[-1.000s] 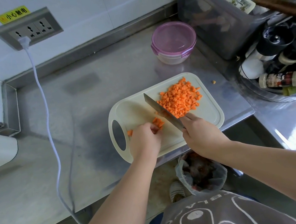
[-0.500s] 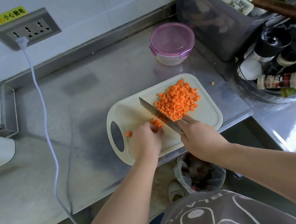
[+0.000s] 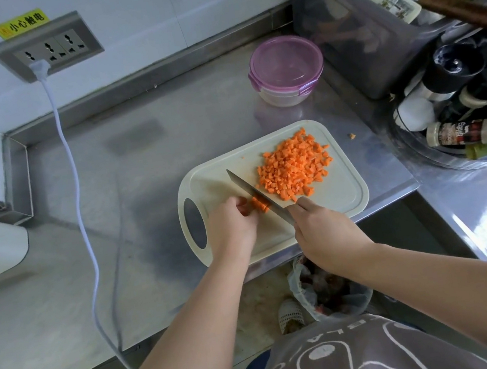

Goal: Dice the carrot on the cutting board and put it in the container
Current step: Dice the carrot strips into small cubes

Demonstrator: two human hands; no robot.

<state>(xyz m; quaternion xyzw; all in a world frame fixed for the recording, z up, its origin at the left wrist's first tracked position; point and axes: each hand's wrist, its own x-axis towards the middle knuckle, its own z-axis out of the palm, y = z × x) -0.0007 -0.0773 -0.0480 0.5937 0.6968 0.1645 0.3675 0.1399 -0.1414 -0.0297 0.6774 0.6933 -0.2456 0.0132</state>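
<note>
Carrot stub (image 3: pixel 259 204) pinched steady by your left grip (image 3: pixel 232 227), near counter (image 3: pixel 138 168) front edge; right grip (image 3: pixel 325 235) clenches knife (image 3: pixel 247 188) for dicing.

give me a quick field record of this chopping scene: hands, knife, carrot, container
left hand: fingers curled, holds remaining carrot strips down on the board
right hand: grips knife, blade against the strips
diced carrot: pile on the right half of the cutting board
container: behind the board on the counter, purple lid on
stray carrot cube: on the counter, right of the board
task stage: dicing not finished, no carrot moved to the container
</note>
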